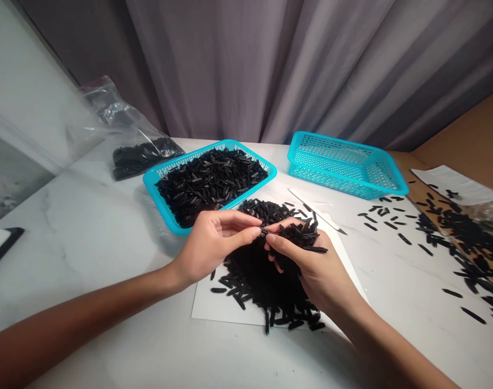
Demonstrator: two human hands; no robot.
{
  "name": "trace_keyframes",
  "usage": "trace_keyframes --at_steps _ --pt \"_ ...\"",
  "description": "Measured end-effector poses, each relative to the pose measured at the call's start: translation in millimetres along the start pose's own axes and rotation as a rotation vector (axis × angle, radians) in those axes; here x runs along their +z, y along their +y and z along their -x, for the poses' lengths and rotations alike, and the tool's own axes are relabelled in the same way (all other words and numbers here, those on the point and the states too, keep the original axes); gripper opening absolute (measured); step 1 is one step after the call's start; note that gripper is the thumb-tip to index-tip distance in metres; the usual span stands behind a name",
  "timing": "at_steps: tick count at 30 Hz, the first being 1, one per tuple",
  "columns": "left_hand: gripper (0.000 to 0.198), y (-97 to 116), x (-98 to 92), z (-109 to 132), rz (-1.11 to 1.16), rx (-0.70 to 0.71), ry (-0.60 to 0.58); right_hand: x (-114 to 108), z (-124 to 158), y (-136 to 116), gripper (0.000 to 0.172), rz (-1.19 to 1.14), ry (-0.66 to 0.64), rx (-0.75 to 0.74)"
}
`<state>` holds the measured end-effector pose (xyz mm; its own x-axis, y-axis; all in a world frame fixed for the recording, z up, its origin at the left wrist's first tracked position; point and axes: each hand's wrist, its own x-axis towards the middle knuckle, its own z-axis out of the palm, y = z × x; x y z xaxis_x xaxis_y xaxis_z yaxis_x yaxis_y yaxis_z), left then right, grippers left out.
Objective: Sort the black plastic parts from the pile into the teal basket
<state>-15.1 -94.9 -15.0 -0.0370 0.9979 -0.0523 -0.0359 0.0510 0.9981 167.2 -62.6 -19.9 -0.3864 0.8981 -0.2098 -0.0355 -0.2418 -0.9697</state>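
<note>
Both hands meet over a heap of small, long black pieces point(271, 294) spread on a white sheet point(204, 305). Between its thumb and forefinger, my left hand point(216, 237) pinches one small black piece point(264, 232). My right hand point(311, 259) is curled around a handful of the same black pieces point(301, 235), with its thumb and fingertips touching the pinched piece too. Just behind the left hand stands a blue basket point(149, 181) filled with similar black pieces. What exactly these pieces are cannot be made out.
Another blue basket point(347, 162) stands at the back right, with nothing seen inside. A clear plastic bag point(120, 116) of black material lies at the back left. Loose black pieces point(469, 237) are scattered at right near a cardboard surface point(469, 129) and a white paper point(457, 183). A grey curtain point(230, 65) hangs behind.
</note>
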Motion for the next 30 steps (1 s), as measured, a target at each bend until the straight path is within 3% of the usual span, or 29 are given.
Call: trace_keyframes --at_steps 13,30 --pt "0.018 1.3 -1.3 -2.3 -0.052 0.042 0.014 2.0 1.3 -6.0 0.026 -0.060 -0.016 0.050" --pt "0.016 1.4 1.0 -0.1 0.007 0.017 -0.009 -1.9 -0.6 0.1 0.025 0.114 -0.081 -0.027"
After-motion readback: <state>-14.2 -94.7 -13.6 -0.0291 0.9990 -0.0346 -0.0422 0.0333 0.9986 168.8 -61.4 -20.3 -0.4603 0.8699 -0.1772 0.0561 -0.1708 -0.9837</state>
